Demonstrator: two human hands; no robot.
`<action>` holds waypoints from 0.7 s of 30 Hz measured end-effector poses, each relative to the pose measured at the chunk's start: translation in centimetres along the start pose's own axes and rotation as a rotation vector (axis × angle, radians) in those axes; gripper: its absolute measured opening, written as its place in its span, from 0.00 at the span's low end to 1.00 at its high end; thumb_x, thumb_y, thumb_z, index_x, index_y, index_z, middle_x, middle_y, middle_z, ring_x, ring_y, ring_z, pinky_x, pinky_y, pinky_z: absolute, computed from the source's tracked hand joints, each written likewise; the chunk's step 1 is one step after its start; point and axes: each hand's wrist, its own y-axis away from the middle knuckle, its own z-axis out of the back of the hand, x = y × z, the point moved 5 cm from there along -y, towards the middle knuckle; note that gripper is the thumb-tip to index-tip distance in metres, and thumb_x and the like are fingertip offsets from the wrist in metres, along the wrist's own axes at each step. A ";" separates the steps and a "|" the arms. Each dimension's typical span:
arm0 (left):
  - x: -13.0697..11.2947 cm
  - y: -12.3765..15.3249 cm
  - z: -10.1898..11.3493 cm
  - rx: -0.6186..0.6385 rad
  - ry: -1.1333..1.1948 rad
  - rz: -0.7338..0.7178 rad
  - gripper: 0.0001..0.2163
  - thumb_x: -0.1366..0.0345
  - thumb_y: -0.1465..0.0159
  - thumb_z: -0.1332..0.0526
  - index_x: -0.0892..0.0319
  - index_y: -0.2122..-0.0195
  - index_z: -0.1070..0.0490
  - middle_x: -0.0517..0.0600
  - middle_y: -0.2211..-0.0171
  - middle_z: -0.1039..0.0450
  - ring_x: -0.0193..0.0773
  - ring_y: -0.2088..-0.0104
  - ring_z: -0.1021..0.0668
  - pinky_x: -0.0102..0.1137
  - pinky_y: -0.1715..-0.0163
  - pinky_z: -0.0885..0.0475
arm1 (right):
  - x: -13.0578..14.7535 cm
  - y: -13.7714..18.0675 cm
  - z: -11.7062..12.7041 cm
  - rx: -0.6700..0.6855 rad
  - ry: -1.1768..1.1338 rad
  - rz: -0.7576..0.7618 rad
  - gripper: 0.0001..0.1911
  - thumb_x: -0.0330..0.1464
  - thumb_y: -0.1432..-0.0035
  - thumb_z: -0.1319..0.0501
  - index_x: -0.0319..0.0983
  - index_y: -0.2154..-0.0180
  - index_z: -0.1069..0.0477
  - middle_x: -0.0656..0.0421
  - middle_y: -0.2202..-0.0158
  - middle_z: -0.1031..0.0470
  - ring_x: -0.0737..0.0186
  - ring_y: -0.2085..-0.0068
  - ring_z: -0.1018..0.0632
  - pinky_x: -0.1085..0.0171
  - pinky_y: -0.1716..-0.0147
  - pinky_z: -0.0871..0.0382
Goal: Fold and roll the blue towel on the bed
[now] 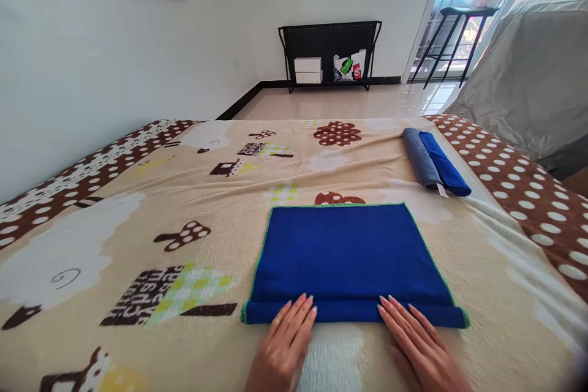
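Observation:
A blue towel with a green edge (344, 257) lies flat on the patterned blanket (184, 196), its near edge curled into a low roll. My left hand (287, 343) rests with fingers stretched out, the fingertips touching the roll left of its middle. My right hand (420, 343) lies the same way, fingertips on the roll right of its middle. Neither hand grips anything. Two rolled towels, one grey (420, 159) and one blue (445, 165), lie side by side at the far right of the blanket.
The blanket covers a bed with a brown dotted border (528, 184). Beyond it are a shiny floor, a black rack (328, 52) with white boxes against the wall, and a grey-covered piece of furniture (533, 67) at right.

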 end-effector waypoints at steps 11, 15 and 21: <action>2.4 2.6 2.2 0.007 -0.178 0.143 0.28 0.66 0.31 0.45 0.61 0.30 0.47 0.53 0.37 0.32 0.43 0.37 0.30 0.43 0.31 0.47 | -3.2 4.1 0.7 0.013 0.094 -0.156 0.36 0.40 0.34 0.46 0.38 0.29 0.53 0.55 0.35 0.36 0.53 0.37 0.31 0.53 0.36 0.40; -3.2 -1.8 0.4 0.014 -0.080 0.088 0.29 0.69 0.32 0.48 0.65 0.30 0.51 0.55 0.34 0.37 0.43 0.34 0.35 0.41 0.34 0.42 | 1.8 0.0 -0.1 -0.018 -0.014 -0.121 0.37 0.34 0.34 0.47 0.35 0.28 0.59 0.53 0.33 0.40 0.55 0.34 0.34 0.55 0.39 0.34; -1.1 -0.3 0.2 0.140 -0.128 0.191 0.29 0.62 0.29 0.47 0.55 0.29 0.53 0.50 0.31 0.42 0.40 0.34 0.35 0.39 0.37 0.38 | -0.3 1.2 -1.2 0.065 0.024 -0.169 0.37 0.41 0.32 0.46 0.39 0.28 0.58 0.57 0.33 0.41 0.55 0.34 0.34 0.53 0.37 0.38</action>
